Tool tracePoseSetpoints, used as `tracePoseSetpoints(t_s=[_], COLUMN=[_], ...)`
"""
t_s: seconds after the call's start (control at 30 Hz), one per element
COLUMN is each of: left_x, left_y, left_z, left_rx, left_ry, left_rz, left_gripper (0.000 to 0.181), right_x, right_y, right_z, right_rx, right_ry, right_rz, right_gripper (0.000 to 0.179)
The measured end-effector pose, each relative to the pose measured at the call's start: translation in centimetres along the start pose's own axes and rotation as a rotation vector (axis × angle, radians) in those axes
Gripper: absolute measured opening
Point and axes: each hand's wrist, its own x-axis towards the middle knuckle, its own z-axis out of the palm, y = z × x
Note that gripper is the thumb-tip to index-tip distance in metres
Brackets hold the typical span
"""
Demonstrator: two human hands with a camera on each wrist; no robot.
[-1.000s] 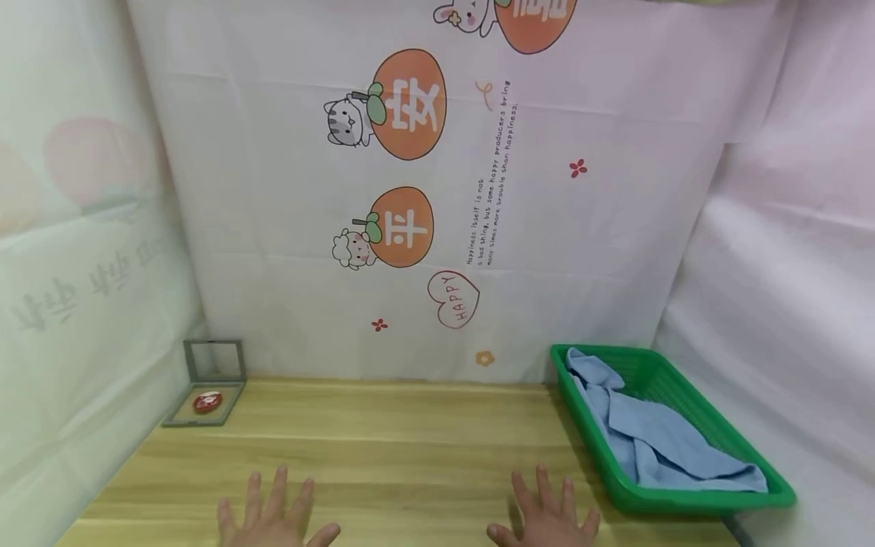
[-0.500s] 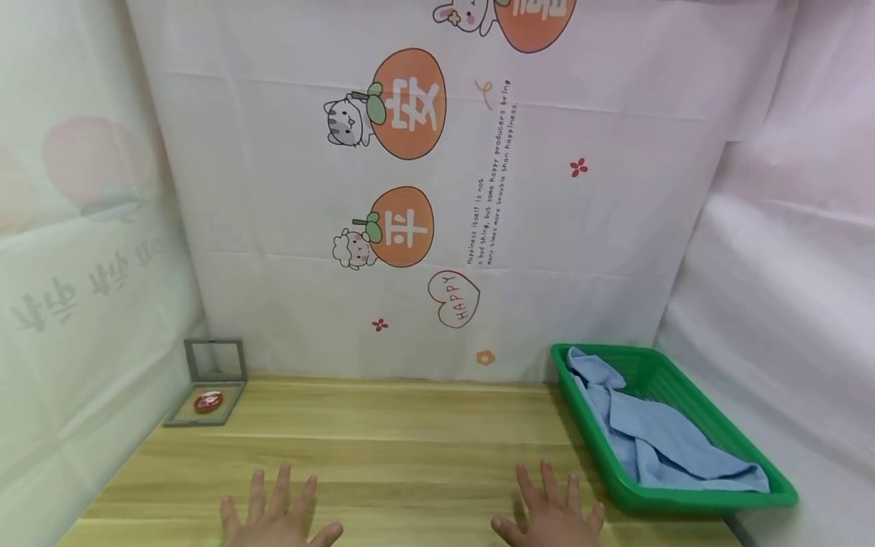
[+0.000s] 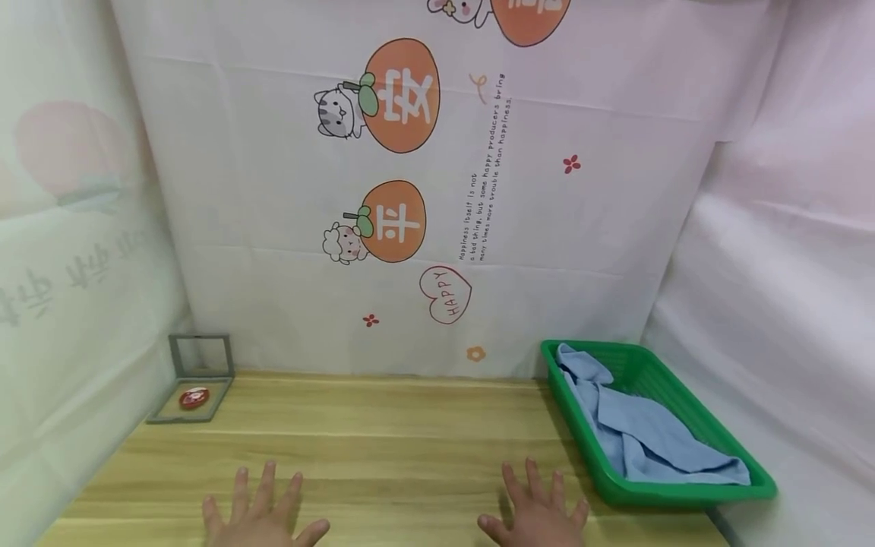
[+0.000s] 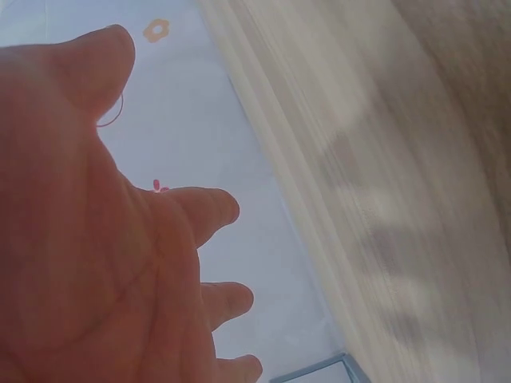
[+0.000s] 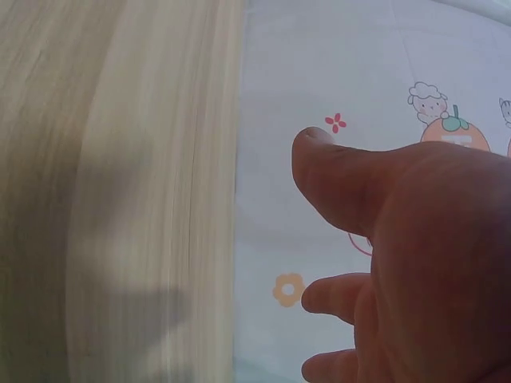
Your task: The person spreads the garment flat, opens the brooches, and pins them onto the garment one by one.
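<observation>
My left hand (image 3: 256, 510) is at the near edge of the head view, fingers spread and nothing held. To its right my right hand (image 3: 536, 510) is likewise spread, holding nothing. In both wrist views shadows of fingers fall on the wooden tabletop (image 3: 383, 441), and the hands appear raised above it. At the far left stands a grey-framed square case (image 3: 183, 414) with its lid upright. A small round red-and-white item (image 3: 194, 397) lies inside it. Right of my right hand sits a green plastic basket (image 3: 683, 495) with a light blue cloth (image 3: 656, 433) in it.
A white printed cloth backdrop (image 3: 533, 304) rises behind the table. White cloth also hangs along the left side (image 3: 75, 365) and the right side (image 3: 759, 319). The basket stands close against the right cloth, the case close to the left one.
The head view has turned slightly, so the whole scene sits a little further left and up. Both hands keep their spread pose; the case and basket stay in place.
</observation>
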Motion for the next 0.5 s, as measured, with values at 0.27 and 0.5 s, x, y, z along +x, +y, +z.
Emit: tracePoseSetpoints(t_s=[0.27, 0.5], left_x=[0.00, 0.08], left_y=[0.13, -0.04], left_z=[-0.20, 0.37], left_rx=[-0.030, -0.017], left_ry=[-0.031, -0.023], left_rz=[-0.004, -0.005], left_gripper=[0.101, 0.102], right_x=[0.03, 0.24], right_y=[-0.42, -0.46], right_z=[-0.48, -0.27], right_rx=[-0.003, -0.004], right_ry=[-0.036, -0.050], right_rz=[0.028, 0.038], right_gripper=[0.101, 0.103])
